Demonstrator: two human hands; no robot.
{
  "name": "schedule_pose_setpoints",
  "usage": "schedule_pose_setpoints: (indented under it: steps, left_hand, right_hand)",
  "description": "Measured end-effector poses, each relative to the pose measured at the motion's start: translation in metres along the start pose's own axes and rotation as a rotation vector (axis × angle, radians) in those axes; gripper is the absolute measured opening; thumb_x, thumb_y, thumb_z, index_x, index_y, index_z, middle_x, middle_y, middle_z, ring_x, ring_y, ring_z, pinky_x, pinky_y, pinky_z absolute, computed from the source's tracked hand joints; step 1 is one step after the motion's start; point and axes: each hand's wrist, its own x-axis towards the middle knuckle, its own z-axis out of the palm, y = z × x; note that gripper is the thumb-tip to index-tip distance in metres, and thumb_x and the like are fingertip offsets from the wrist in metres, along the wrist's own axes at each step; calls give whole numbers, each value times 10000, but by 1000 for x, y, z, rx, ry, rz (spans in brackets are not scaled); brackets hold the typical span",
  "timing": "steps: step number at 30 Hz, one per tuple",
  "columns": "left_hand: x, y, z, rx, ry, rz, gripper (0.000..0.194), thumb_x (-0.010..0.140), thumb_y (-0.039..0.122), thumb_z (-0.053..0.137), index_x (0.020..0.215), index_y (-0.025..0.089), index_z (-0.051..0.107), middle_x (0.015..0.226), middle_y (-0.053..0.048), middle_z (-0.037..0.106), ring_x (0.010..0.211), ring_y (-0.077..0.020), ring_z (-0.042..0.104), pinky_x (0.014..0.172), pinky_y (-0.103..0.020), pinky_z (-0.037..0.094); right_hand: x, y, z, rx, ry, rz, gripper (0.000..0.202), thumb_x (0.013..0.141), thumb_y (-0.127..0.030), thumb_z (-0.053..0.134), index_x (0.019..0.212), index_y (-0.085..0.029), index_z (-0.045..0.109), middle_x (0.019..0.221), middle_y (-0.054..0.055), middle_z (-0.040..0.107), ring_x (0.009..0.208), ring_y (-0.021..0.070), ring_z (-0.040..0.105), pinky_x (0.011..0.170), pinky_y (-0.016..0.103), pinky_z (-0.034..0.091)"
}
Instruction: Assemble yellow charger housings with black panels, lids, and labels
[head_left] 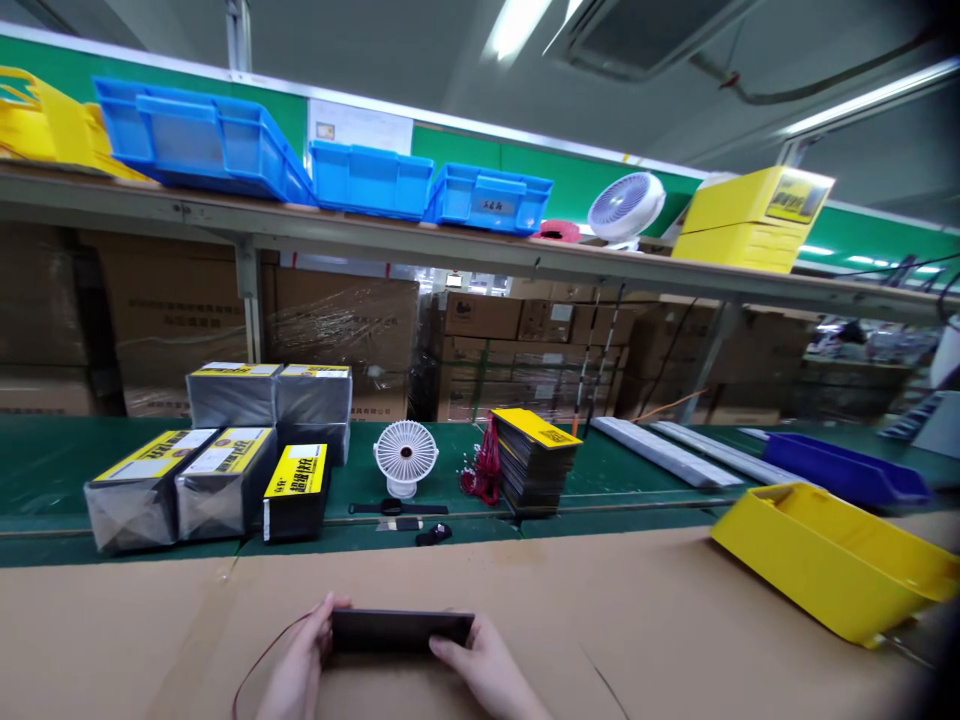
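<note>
In the head view, a flat black rectangular piece [382, 632] is held level above the brown work surface, near the bottom middle. My left hand [306, 650] grips its left end, with the fingers along the edge. At its right end my right hand [480, 660] is closed on it, the thumb resting on the near face. A thin dark red cord [259, 665] loops down beside my left hand; whether it is attached to the piece cannot be made out. Beyond lie a stack of thin black pieces with a yellow top [534, 465] and a bundle of red cords [484, 465].
A small white fan [406, 455] stands on the green mat behind dark straps [397, 507]. Several wrapped boxes with yellow labels [225, 480] are at left. A yellow bin [817, 570] and a blue bin [847, 470] lie at right. Overhead, a shelf [465, 245] carries blue bins [217, 140].
</note>
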Motion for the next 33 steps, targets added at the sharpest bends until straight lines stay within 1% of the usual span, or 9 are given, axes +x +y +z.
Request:
schedule_pose_setpoints:
  steps: [4,7,14,20,24,30,33]
  left_hand:
    - [0,0,0,2,-1,10,447,585,496,746,846,135,721,929,-100,711,1059,-287,582,964,-364,408]
    - [0,0,0,2,-4,16,464,570,511,754,844,138,725,906,-94,708,1061,-291,576,987,-372,388]
    - [-2,1,2,3,-17,1,483,572,522,753,867,140,723,944,-100,711,1074,-298,569,1016,-392,355]
    - [-1,1,1,5,-29,1,552,525,568,775,862,134,719,920,-101,707,1081,-302,557,990,-378,369]
    - [-4,1,1,3,-29,10,564,526,578,774,874,137,720,940,-95,709,1080,-283,557,978,-347,374]
    - [-5,2,2,-16,-19,12,580,503,579,789,873,138,716,932,-90,706,1067,-274,552,978,-338,373]
    - [-3,0,1,-19,-10,14,571,515,577,788,874,139,716,922,-85,700,1090,-273,536,999,-341,356]
  right_hand:
    - [0,-2,0,-12,4,2,464,546,-417,781,893,-155,620,944,92,710,984,307,627,905,399,438]
    - [-1,-1,0,-30,6,3,453,562,-415,773,897,-152,617,940,91,710,981,302,626,902,397,438]
    - [2,4,-3,-73,-6,12,462,601,-397,750,946,-129,600,981,114,698,990,291,623,906,389,439]
    - [4,8,-4,-86,-17,-5,507,598,-437,759,974,-131,608,1043,121,688,1041,296,606,924,378,431]
    - [4,8,-4,-91,-35,-10,525,592,-474,760,975,-138,633,1033,114,691,1036,300,605,910,372,437]
    - [5,6,-5,-96,-53,-17,496,614,-433,732,981,-130,596,1045,126,682,1031,298,604,921,379,432]
    - [5,6,-5,-96,-54,-20,478,618,-419,727,974,-133,586,1042,125,682,1036,297,602,926,380,429]
